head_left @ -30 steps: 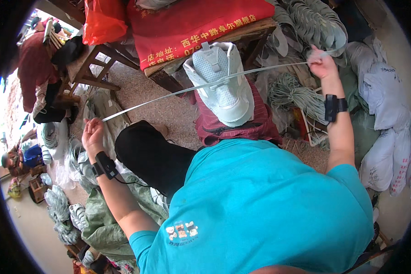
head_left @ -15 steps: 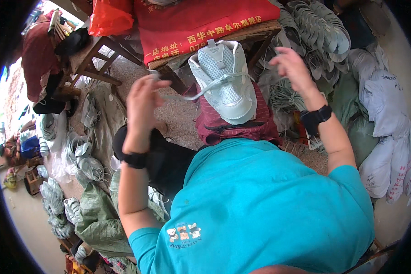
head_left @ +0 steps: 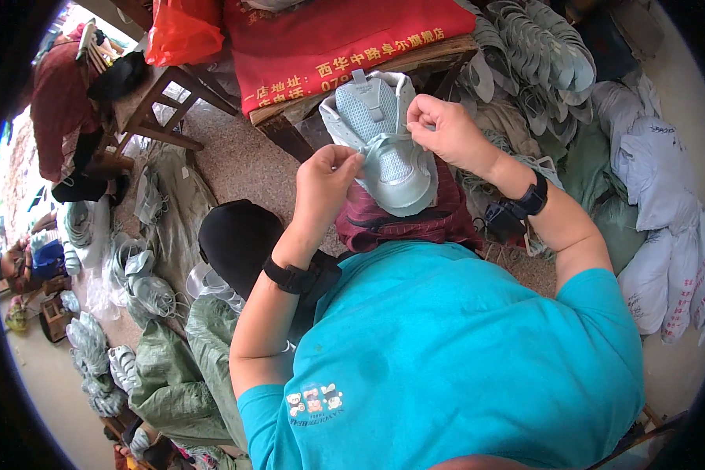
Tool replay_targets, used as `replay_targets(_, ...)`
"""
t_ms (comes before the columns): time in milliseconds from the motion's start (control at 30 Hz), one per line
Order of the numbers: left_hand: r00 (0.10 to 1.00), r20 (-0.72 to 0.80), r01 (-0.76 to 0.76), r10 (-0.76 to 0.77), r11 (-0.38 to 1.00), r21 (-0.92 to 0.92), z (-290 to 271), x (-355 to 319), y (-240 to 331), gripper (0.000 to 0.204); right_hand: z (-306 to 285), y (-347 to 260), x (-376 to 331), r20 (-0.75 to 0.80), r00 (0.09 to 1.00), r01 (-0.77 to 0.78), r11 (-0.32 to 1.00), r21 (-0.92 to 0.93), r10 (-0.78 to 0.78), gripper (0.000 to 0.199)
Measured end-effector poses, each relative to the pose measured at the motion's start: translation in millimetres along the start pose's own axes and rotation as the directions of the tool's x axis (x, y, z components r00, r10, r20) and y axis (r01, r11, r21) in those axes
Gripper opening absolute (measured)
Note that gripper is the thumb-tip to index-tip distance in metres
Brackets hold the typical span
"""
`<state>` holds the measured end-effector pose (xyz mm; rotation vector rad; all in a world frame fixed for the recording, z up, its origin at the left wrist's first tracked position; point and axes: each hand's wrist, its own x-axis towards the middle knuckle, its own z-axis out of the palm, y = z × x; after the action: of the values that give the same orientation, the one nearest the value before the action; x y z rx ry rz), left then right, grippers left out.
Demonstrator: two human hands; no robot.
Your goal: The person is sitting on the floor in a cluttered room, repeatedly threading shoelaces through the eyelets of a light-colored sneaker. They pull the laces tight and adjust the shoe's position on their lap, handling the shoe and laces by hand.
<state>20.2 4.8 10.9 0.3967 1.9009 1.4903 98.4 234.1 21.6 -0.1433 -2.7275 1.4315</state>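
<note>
the pale green shoe point(head_left: 388, 145) rests toe-down on the lap, steadied by a maroon cloth point(head_left: 415, 219). both hands, left point(head_left: 325, 184) and right point(head_left: 446, 129), pinch its lace point(head_left: 384, 143) taut across the tongue.
</note>
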Motion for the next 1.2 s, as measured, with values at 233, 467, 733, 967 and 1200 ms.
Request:
replay_targets(233, 0.934, -0.097, -0.249, 0.343, 0.823, 0.510, -15.1, -13.0, 10.4, 0.012, 3.7, -26.9, 11.8, 0.052, 0.970, 0.233, 0.836, -0.497, -0.239, 0.016)
replay_targets(467, 0.708, -0.169, -0.499, 0.686, 0.655, 0.567, -14.8, -11.4, 8.1, 0.006, -14.9, -41.3, 17.6, 0.238, 0.917, 0.395, 0.635, -0.664, -0.321, 0.026)
replay_targets(733, 0.956, -0.150, -0.201, 0.251, 0.938, 0.284, -1.6, 4.5, -6.9, 0.017, -45.2, -51.0, 46.1, 0.547, 0.802, 0.568, 0.587, -0.577, -0.238, 0.029)
replay_targets(967, 0.977, -0.107, -0.169, 0.186, 0.974, 0.148, 0.9, 3.3, -5.8, 0.022, -47.5, -26.5, 40.1, 0.537, 0.782, 0.602, 0.605, -0.521, -0.317, 0.026)
replay_targets(1200, 0.969, -0.116, -0.187, 0.217, 0.956, 0.226, 3.4, 12.3, -11.1, 0.022, -41.8, -6.5, 35.6, 0.373, 0.861, 0.465, 0.833, -0.300, -0.346, 0.016)
